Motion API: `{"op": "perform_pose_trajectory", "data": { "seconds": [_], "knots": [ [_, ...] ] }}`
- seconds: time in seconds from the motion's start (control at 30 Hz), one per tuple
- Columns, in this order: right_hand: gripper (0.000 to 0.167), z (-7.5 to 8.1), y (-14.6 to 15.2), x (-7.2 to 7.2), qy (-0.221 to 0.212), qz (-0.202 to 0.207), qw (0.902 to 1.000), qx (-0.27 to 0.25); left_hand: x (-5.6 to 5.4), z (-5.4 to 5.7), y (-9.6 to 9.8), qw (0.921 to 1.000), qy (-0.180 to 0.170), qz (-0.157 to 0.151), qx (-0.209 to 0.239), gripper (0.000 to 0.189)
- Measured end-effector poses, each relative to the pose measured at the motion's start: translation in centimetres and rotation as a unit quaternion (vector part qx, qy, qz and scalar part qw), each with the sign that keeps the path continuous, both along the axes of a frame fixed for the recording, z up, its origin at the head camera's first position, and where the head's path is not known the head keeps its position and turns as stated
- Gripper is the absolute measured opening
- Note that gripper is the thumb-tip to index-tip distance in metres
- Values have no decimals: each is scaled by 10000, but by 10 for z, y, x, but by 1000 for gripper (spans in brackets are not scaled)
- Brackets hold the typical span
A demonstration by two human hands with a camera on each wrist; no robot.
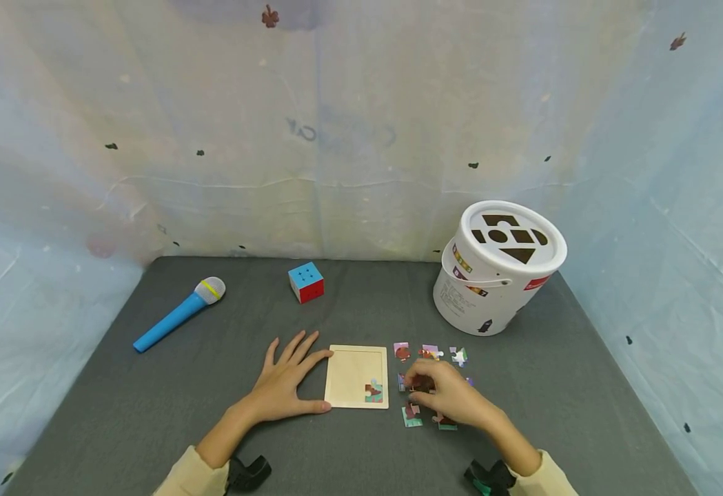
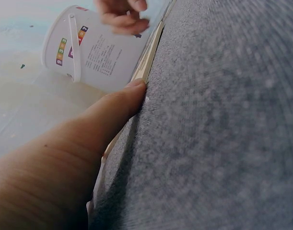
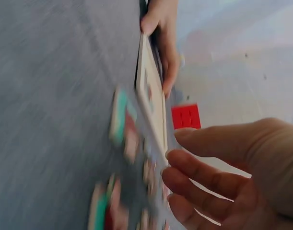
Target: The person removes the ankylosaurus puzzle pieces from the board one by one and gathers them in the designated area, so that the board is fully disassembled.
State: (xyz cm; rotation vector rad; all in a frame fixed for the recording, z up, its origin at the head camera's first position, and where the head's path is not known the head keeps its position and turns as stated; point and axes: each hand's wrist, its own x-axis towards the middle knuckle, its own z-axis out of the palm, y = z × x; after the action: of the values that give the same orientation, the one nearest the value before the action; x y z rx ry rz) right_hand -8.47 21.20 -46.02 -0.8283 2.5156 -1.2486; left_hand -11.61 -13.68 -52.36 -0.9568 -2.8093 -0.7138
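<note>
A square wooden puzzle tray (image 1: pixel 350 370) lies on the dark cloth, with one jigsaw piece (image 1: pixel 374 391) set in its lower right corner. Against the tray's left side, my left hand (image 1: pixel 287 387) rests with fingers spread, thumb and forefinger touching the edge. My right hand (image 1: pixel 451 396) hovers over the loose jigsaw pieces (image 1: pixel 412 415) right of the tray, partly covering them. In the right wrist view, its fingers (image 3: pixel 204 175) are loosely bent, a gap shows below the thumb, and nothing is visible between them. Blurred pieces (image 3: pixel 120 117) lie beyond the fingertips.
A white lidded bucket (image 1: pixel 491 275) with shape cutouts stands at the back right, behind the pieces. Behind the tray sits a puzzle cube (image 1: pixel 307 282) with blue and red faces. The blue toy microphone (image 1: pixel 178 317) lies at the left. Pale sheeting (image 1: pixel 336 138) rises behind the table.
</note>
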Motion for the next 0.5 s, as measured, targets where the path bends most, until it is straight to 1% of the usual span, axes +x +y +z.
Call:
{"op": "perform_pose_trajectory", "data": {
  "seconds": [0.07, 0.13, 0.23, 0.33, 0.43, 0.5],
  "knots": [
    [18, 2, -13, -4, 187, 68, 9998, 70, 0, 0, 0, 10000, 50, 15, -3, 95],
    [22, 3, -25, -6, 402, 137, 9987, 263, 1, 0, 0, 10000, 84, 32, -20, 95],
    [26, 2, -42, -9, 802, 278, 9943, 651, 1, 0, 0, 9999, 76, 74, -97, 95],
    [29, 0, -52, -10, 1091, 422, 9888, 923, 1, 1, 0, 9999, 59, 85, -94, 94],
    [30, -1, -59, -10, 1182, 468, 9867, 1018, 2, 3, 1, 9999, 73, 76, -66, 93],
    [30, -1, -62, -10, 1170, 447, 9864, 1068, 1, 3, 1, 9999, 67, 64, -66, 93]
  ]
}}
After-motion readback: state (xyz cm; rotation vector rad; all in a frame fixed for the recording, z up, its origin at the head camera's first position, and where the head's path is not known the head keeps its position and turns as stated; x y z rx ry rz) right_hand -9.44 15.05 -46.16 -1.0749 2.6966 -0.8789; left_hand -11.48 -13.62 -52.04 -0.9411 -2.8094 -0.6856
